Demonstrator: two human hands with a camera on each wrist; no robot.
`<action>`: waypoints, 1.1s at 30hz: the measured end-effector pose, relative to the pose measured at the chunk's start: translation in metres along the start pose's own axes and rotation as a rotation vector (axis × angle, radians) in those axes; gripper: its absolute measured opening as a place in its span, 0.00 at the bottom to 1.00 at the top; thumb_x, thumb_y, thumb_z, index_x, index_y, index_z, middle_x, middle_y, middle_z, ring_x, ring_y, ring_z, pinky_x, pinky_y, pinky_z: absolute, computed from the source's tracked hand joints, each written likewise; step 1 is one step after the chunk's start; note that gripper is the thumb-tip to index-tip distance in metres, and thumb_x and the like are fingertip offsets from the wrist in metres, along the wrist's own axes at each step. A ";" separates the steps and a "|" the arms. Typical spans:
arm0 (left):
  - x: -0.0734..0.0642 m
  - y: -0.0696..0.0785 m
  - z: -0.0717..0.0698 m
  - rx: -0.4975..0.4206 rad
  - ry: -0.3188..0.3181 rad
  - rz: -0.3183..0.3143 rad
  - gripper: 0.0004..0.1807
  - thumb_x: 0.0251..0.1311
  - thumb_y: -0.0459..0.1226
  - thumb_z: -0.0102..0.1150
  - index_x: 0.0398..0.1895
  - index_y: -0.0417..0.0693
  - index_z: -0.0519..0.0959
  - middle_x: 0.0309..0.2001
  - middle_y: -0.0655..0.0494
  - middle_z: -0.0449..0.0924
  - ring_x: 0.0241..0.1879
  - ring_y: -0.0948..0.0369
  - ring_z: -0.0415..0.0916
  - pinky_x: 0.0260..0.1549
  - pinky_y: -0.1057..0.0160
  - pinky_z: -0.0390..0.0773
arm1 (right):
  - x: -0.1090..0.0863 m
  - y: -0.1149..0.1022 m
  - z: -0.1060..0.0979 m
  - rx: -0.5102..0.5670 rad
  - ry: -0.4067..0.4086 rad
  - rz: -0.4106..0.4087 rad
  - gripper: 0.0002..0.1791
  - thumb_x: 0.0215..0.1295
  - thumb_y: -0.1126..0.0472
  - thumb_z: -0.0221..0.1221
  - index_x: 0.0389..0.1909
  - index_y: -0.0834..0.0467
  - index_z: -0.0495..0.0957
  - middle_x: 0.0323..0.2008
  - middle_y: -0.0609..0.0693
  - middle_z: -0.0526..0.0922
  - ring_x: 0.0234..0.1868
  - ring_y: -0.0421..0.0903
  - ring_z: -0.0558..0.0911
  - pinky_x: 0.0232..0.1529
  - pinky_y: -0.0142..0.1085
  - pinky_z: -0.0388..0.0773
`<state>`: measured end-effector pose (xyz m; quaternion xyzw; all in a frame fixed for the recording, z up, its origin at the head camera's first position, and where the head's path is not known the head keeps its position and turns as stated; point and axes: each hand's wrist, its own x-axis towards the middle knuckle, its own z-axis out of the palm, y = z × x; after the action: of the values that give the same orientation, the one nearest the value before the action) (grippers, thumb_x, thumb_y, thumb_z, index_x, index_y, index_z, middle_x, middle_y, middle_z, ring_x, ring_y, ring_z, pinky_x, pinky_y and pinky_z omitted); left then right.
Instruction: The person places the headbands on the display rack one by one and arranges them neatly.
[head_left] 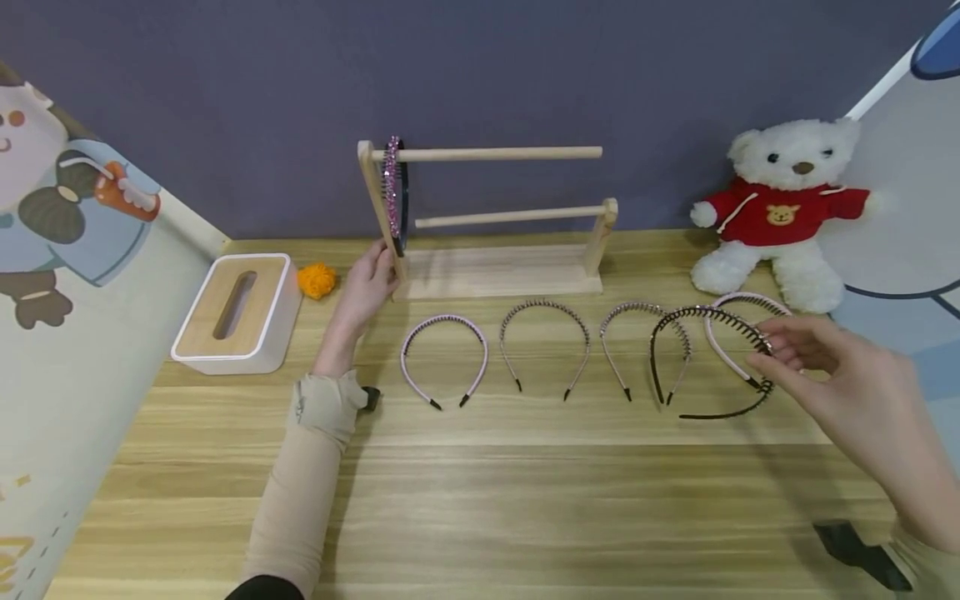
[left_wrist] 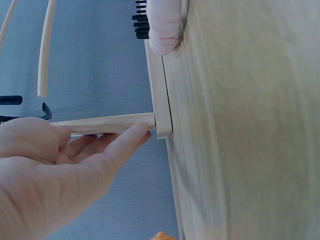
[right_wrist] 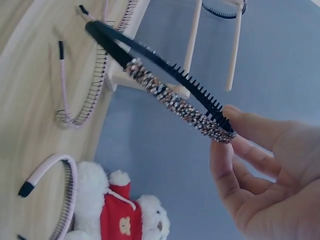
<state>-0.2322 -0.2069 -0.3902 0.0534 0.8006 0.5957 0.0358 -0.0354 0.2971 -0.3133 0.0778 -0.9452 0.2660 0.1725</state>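
Observation:
At the right, my right hand (head_left: 862, 392) pinches a black toothed headband (head_left: 701, 311) between thumb and fingertips, raised off the table. The right wrist view shows sparkling stones along the outer band of this headband (right_wrist: 170, 97). My left hand (head_left: 366, 283) grips the left upright of a wooden display rack (head_left: 495, 271) near its base; in the left wrist view the thumb and fingers lie on either side of the post (left_wrist: 110, 123). A pink glittery headband (head_left: 392, 187) hangs on the upper rod (head_left: 502, 154), close to that upright.
Several headbands stand or lie along the table before the rack, among them a lilac one (head_left: 447, 318) at the left. A tissue box (head_left: 272, 362) and an orange pom-pom (head_left: 317, 281) are at the left. A white teddy bear (head_left: 795, 200) sits at the back right.

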 end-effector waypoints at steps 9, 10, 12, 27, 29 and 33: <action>-0.001 0.001 0.000 0.003 0.005 -0.002 0.28 0.89 0.41 0.35 0.85 0.39 0.58 0.73 0.28 0.69 0.73 0.40 0.69 0.71 0.48 0.73 | 0.013 -0.012 0.002 0.012 0.042 -0.042 0.26 0.50 0.79 0.79 0.51 0.69 0.84 0.35 0.58 0.85 0.34 0.15 0.71 0.38 0.08 0.70; -0.001 0.001 0.000 0.006 0.006 -0.003 0.28 0.89 0.41 0.35 0.85 0.39 0.58 0.73 0.28 0.68 0.73 0.40 0.69 0.71 0.48 0.73 | 0.015 -0.014 0.002 0.029 0.050 -0.040 0.26 0.50 0.79 0.79 0.51 0.68 0.84 0.36 0.55 0.85 0.34 0.16 0.72 0.39 0.08 0.70; -0.001 0.001 0.000 0.010 0.008 -0.003 0.28 0.89 0.41 0.35 0.85 0.39 0.58 0.73 0.28 0.68 0.73 0.39 0.68 0.71 0.49 0.74 | 0.019 -0.017 0.003 0.082 0.064 -0.021 0.26 0.51 0.80 0.78 0.52 0.68 0.84 0.36 0.45 0.84 0.35 0.19 0.74 0.41 0.08 0.71; 0.001 0.000 0.000 0.011 0.002 -0.013 0.29 0.89 0.42 0.34 0.85 0.40 0.58 0.74 0.30 0.68 0.74 0.40 0.68 0.71 0.48 0.73 | 0.044 -0.044 0.009 0.217 0.110 0.070 0.28 0.55 0.74 0.79 0.58 0.60 0.86 0.33 0.32 0.81 0.32 0.26 0.80 0.39 0.11 0.75; 0.001 0.000 0.000 0.010 -0.001 -0.017 0.29 0.89 0.42 0.34 0.85 0.41 0.57 0.74 0.30 0.67 0.74 0.41 0.68 0.71 0.48 0.73 | 0.048 -0.047 0.010 0.235 0.120 0.066 0.28 0.55 0.74 0.79 0.58 0.60 0.87 0.33 0.33 0.82 0.32 0.27 0.80 0.39 0.12 0.76; 0.000 0.001 0.000 0.007 -0.001 -0.024 0.29 0.89 0.43 0.34 0.85 0.41 0.57 0.75 0.31 0.67 0.75 0.41 0.67 0.72 0.49 0.73 | 0.055 -0.052 0.012 0.262 0.139 0.046 0.26 0.55 0.75 0.79 0.57 0.62 0.87 0.33 0.34 0.82 0.30 0.27 0.81 0.39 0.13 0.77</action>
<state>-0.2322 -0.2065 -0.3895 0.0445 0.8034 0.5923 0.0431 -0.0779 0.2438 -0.2779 0.0592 -0.8898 0.3956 0.2196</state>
